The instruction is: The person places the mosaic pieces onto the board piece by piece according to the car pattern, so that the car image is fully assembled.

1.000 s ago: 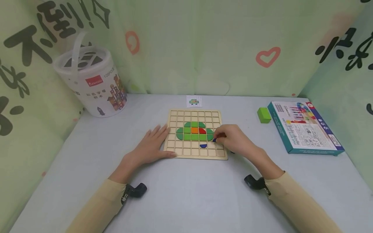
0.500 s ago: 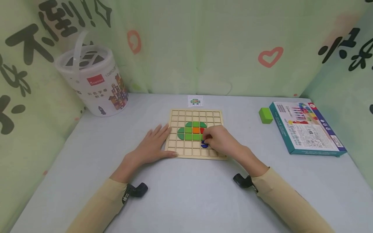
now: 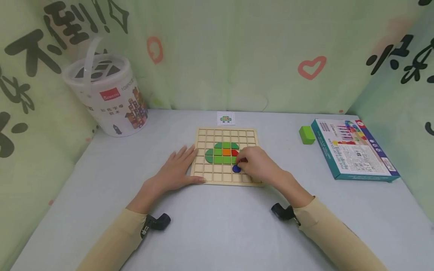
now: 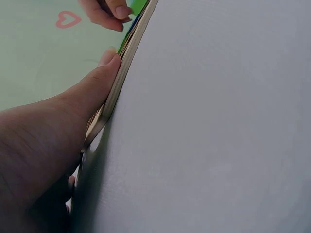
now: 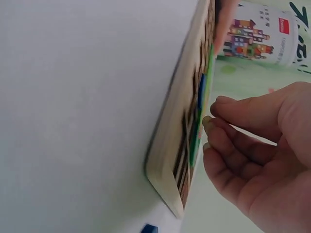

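Observation:
A wooden grid board lies on the table, carrying green pieces, an orange square and a red piece. Below the green ones, two blue half-circle pieces form a disc on the board. My left hand rests flat along the board's left edge, its thumb on the near corner. Over the board, beside the blue disc, is my right hand. Its fingers are loosely bent, and the right wrist view shows nothing between thumb and fingertips. That hand hides the board's right side.
Behind the board lies a small pattern card. A white lidded bucket stands at the back left. On the right are a green block and a flat teal-edged box. A small blue piece lies off the board.
My right hand has moved left from the board's right side, bringing a blue half-circle against the other one, and has let it go. My left hand has stayed in place.

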Motion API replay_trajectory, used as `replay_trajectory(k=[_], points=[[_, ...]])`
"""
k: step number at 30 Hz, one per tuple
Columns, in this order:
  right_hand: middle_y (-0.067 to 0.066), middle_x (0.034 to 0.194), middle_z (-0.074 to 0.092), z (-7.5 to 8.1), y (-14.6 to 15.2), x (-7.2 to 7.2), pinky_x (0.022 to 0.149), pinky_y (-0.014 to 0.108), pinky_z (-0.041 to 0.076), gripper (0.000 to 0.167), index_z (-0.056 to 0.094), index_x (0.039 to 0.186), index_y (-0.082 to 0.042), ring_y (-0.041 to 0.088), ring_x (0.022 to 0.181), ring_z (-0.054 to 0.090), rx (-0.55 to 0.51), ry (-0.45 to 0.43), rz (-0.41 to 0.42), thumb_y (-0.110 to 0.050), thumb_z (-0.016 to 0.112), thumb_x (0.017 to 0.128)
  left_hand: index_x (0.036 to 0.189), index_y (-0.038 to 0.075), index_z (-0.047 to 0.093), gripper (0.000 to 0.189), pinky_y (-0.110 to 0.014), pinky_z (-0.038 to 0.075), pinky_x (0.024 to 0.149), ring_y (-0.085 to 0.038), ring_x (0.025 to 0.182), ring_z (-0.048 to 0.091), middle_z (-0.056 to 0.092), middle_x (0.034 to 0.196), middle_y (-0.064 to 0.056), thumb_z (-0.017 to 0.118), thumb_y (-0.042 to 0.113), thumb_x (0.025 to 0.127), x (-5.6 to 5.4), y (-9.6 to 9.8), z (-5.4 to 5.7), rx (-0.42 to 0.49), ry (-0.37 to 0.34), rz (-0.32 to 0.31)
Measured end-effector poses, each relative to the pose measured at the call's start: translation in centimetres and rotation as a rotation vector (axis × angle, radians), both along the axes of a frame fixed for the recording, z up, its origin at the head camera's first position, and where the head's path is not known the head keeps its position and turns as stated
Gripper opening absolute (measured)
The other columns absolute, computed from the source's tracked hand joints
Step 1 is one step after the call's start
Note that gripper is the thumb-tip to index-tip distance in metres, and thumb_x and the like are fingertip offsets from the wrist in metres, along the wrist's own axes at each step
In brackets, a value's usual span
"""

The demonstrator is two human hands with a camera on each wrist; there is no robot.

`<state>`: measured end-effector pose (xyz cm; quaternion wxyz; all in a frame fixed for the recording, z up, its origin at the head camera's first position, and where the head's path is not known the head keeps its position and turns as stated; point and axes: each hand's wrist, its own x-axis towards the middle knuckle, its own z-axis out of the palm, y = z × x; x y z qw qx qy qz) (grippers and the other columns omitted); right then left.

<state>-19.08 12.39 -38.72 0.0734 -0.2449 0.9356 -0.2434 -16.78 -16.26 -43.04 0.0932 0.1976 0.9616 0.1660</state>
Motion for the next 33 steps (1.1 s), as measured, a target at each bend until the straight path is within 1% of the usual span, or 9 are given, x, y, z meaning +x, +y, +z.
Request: replay_trajectory(k=[3,6,13,16,20,22,25,29,33], points=[[0.007,0.098,0.075,0.6,0.8,0.1,0.076,0.033,0.057,0.016,0.078,0.098,-0.004,0.018,0.086,0.063,0.016,-0.015,-0.012,-0.002,0.065,0.089,0.161,0.013,0.014,0.107,-0.058,0.009,0.126,-0.031,0.157,0.003,0.008,0.169,-0.005,0.058,0.074,0.084,0.0,-0.1,-0.1,-0.008,0.006,0.002],[0.006,0.096,0.074,1.0,1.9,0.2,0.072,0.03,0.054,0.017,0.078,0.099,-0.004,0.018,0.082,0.06,0.042,-0.025,-0.035,-0.002,0.064,0.089,0.161,0.013,0.015,0.107,-0.058,0.009,0.125,-0.031,0.157,0.003,0.008,0.169,-0.005,0.058,0.073,0.084,0.0,-0.1,-0.1,-0.009,0.011,0.002],[0.008,0.091,0.071,1.0,5.2,0.8,0.067,0.027,0.05,0.02,0.076,0.104,0.0,0.017,0.077,0.057,0.077,-0.04,-0.076,-0.001,0.064,0.088,0.161,0.013,0.014,0.107,-0.057,0.007,0.126,-0.031,0.157,0.002,0.007,0.169,-0.005,0.058,0.073,0.084,0.1,0.0,0.1,-0.011,0.0,0.007],[0.006,0.088,0.069,0.8,6.5,1.0,0.064,0.026,0.049,0.021,0.076,0.104,-0.001,0.016,0.074,0.056,0.091,-0.051,-0.07,0.0,0.066,0.087,0.161,0.013,0.014,0.106,-0.057,0.007,0.126,-0.031,0.157,0.002,0.007,0.169,-0.005,0.058,0.073,0.085,0.1,0.0,0.1,-0.012,-0.004,0.009],[0.004,0.089,0.068,0.6,7.6,1.4,0.062,0.025,0.047,0.022,0.078,0.103,-0.004,0.014,0.073,0.054,0.112,-0.067,-0.045,0.002,0.071,0.083,0.16,0.012,0.014,0.106,-0.057,0.007,0.126,-0.032,0.157,0.002,0.008,0.169,-0.006,0.059,0.072,0.085,0.2,-0.1,0.0,-0.008,0.002,0.008],[0.004,0.089,0.067,0.4,8.0,1.5,0.062,0.025,0.046,0.023,0.078,0.104,-0.004,0.015,0.074,0.054,0.12,-0.07,-0.044,0.001,0.074,0.081,0.16,0.012,0.014,0.107,-0.058,0.007,0.126,-0.032,0.157,0.002,0.008,0.169,-0.006,0.06,0.071,0.085,0.2,-0.1,0.0,-0.007,0.001,0.008],[0.003,0.087,0.065,0.1,8.3,1.8,0.065,0.026,0.045,0.024,0.077,0.104,-0.002,0.015,0.076,0.053,0.128,-0.061,-0.082,-0.004,0.077,0.081,0.16,0.011,0.015,0.107,-0.059,0.008,0.125,-0.034,0.156,0.004,0.009,0.169,-0.007,0.061,0.07,0.084,0.3,-0.1,0.1,-0.003,0.005,0.007],[0.003,0.085,0.065,-0.1,8.3,2.0,0.065,0.026,0.046,0.02,0.077,0.101,0.0,0.016,0.075,0.054,0.115,-0.038,-0.13,-0.004,0.076,0.082,0.16,0.011,0.016,0.107,-0.059,0.008,0.125,-0.034,0.156,0.004,0.01,0.169,-0.008,0.061,0.07,0.084,0.3,0.0,0.2,0.001,0.008,0.005],[0.005,0.087,0.068,-0.3,7.8,2.0,0.066,0.026,0.049,0.02,0.078,0.101,0.0,0.016,0.075,0.056,0.088,-0.04,-0.119,0.002,0.071,0.082,0.161,0.012,0.014,0.107,-0.059,0.008,0.125,-0.033,0.157,0.003,0.009,0.169,-0.007,0.06,0.072,0.084,0.2,0.1,0.1,-0.006,0.002,0.004]])
